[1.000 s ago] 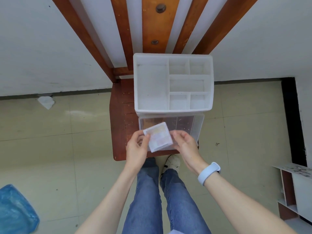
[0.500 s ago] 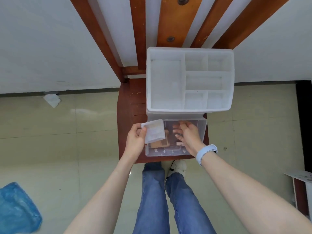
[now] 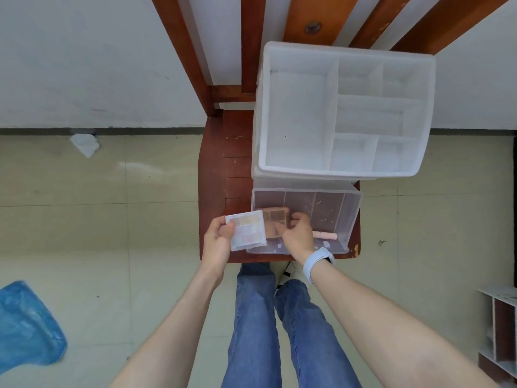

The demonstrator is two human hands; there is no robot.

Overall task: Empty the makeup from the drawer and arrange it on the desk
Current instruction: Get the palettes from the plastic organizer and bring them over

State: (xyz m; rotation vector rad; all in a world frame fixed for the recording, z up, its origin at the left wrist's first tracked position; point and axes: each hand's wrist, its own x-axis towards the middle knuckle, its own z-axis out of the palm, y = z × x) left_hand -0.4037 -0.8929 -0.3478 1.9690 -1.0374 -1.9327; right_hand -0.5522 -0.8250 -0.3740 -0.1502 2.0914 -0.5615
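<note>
Fingers (image 3: 300, 219) on one brown palette (image 3: 275, 219)

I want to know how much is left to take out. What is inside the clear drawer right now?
Inside the clear drawer: a brown palette that the right hand grips, a pink stick and small pale bits near the front. Anything beneath the hand is covered.
</note>
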